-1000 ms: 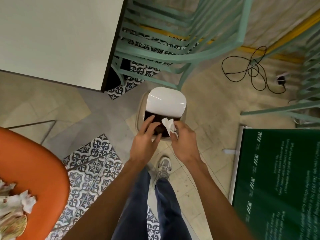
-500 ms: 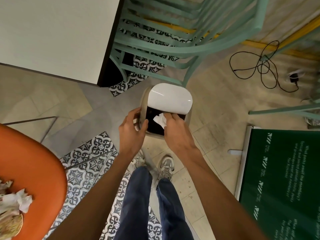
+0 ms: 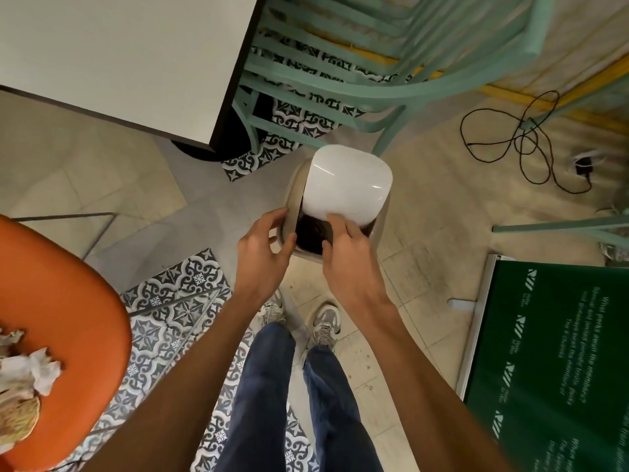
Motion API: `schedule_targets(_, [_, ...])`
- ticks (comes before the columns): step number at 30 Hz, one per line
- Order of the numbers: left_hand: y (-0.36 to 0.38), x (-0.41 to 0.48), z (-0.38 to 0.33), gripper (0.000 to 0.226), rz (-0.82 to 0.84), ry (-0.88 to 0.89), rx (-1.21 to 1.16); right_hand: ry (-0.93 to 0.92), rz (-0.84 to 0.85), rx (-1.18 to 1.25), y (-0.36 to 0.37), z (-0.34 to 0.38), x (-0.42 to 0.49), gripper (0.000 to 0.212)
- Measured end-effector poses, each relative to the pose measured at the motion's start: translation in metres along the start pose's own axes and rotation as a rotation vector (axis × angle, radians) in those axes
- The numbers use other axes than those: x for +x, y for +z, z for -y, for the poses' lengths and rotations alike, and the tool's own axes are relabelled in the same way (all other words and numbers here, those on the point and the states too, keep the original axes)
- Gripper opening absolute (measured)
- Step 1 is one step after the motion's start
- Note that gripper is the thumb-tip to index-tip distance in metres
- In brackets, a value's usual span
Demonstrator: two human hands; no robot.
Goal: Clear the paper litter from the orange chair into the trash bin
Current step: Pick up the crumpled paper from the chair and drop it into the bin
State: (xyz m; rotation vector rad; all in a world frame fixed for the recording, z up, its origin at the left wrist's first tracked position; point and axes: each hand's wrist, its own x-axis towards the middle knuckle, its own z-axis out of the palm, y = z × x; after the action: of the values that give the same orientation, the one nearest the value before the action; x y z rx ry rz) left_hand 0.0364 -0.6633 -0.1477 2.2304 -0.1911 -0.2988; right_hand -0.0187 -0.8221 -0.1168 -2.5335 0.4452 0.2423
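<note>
- Left hand (image 3: 262,253): thumb and curled fingers clamp the left rim of the beige plastic trash bin (image 3: 292,195), with the thumb on the inner edge and the fingers on the outer wall.
- Right hand (image 3: 347,260): just to the right of the left hand and not touching it. The fingers are extended, with the tips resting on the near edge of the white rounded lid (image 3: 347,185). The thumb lies over the dark opening (image 3: 309,229) below that edge.
- Lid position: tilted, covering the far part of the bin. The opening is exposed between the two hands.
- Crumpled white and printed paper litter (image 3: 30,373): well to the left of the left hand and nearer the person, lying on the smooth orange chair (image 3: 68,294).
- Ahead of the hands, beyond the bin: mint-green slatted chair (image 3: 391,93) and white tabletop (image 3: 119,56).
- Far right of the right hand: dark green printed panel (image 3: 551,369), with a tangled black cable (image 3: 510,141) beyond it.
- Below the forearms: blue jeans (image 3: 265,386) and grey sneakers (image 3: 326,318) on beige floor tiles.
</note>
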Motion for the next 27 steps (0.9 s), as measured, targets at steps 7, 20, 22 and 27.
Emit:
schedule_targets(7, [-0.03, -0.03, 0.009, 0.044, -0.036, -0.034, 0.019, -0.02, -0.063, -0.015, -0.008, 0.016, -0.023, 0.045])
schedule_targets(20, [-0.187, -0.108, 0.085, 0.031, -0.24, -0.075, 0.061, -0.074, -0.026, 0.128, 0.052, 0.15, -0.085, 0.029])
schedule_targets(22, [-0.22, -0.123, 0.112, 0.027, -0.254, -0.09, 0.065, -0.074, 0.002, 0.144, 0.075, 0.177, -0.095, 0.024])
schedule_targets(27, [-0.304, -0.172, 0.181, 0.017, -0.339, -0.168, 0.108, -0.117, 0.085, 0.171, 0.139, 0.252, -0.126, 0.022])
